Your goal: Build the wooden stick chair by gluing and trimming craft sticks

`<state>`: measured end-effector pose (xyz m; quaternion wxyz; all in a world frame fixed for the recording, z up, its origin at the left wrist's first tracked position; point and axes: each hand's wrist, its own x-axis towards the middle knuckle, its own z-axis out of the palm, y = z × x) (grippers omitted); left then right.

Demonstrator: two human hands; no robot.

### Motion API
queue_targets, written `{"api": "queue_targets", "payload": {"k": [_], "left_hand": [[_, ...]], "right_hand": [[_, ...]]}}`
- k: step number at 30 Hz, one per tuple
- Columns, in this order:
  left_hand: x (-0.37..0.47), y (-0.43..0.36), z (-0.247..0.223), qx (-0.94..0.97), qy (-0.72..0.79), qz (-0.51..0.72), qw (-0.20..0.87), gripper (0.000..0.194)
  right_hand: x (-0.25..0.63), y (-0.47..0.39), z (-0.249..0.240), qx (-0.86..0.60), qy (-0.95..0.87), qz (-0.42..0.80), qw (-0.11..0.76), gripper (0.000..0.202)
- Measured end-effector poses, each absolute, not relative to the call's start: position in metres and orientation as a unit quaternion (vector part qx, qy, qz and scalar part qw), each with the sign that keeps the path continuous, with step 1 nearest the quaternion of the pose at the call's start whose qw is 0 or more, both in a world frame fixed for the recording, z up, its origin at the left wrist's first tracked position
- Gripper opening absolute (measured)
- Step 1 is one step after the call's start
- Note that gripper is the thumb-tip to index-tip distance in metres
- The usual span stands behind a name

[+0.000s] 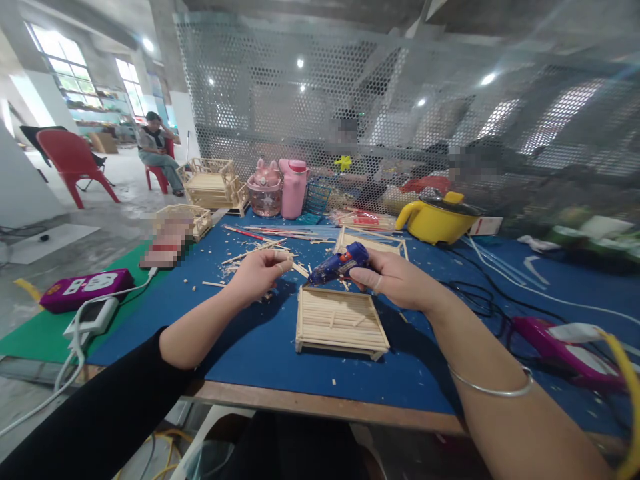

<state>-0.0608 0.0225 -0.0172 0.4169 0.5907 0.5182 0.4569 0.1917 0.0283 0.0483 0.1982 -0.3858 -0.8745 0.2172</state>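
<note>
My right hand (395, 277) is wrapped round a blue hot glue gun (343, 262). The gun's nozzle points left and down, close to the back left corner of a small slatted frame made of wooden sticks (340, 313). A few short stick pieces lie on top of the slats. My left hand (261, 272) hovers to the left of the frame, thumb and fingers pinched together; whatever is between them is too small to make out. Behind and below that hand lie loose wooden sticks (245, 257) and offcuts on the blue mat (240, 360).
Another stick frame (373, 241) lies behind the gun. Farther back stand a yellow electric pot (440, 220), a pink bottle (294, 190) and a finished-looking stick model (213, 183). Purple power strips (85, 290) and cables flank both sides. A person (159, 150) sits far left.
</note>
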Motion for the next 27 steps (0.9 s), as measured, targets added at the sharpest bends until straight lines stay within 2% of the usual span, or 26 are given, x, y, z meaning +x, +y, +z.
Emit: {"api": "queue_targets", "payload": {"k": [11,16,18,20,25,27], "left_hand": [[-0.059,0.022,-0.016,0.587,0.506,0.462,0.431,0.034],[-0.058,0.022,-0.017,0.579,0.510,0.469,0.430,0.034],[-0.057,0.021,-0.016,0.573,0.511,0.474,0.431,0.035],[-0.056,0.019,-0.015,0.581,0.506,0.474,0.427,0.035],[-0.055,0.018,-0.014,0.620,0.481,0.475,0.400,0.034],[-0.055,0.018,-0.014,0.636,0.470,0.480,0.379,0.031]], "right_hand": [[0.192,0.026,0.052,-0.379,-0.875,0.231,0.195,0.036],[0.215,0.034,0.057,-0.427,-0.825,0.254,0.271,0.040],[0.230,0.042,0.058,-0.468,-0.809,0.176,0.309,0.043],[0.244,0.051,0.058,-0.513,-0.798,0.059,0.311,0.043],[0.257,0.074,0.044,-0.579,-0.788,-0.141,0.155,0.046],[0.254,0.084,0.037,-0.581,-0.782,-0.185,0.129,0.048]]}}
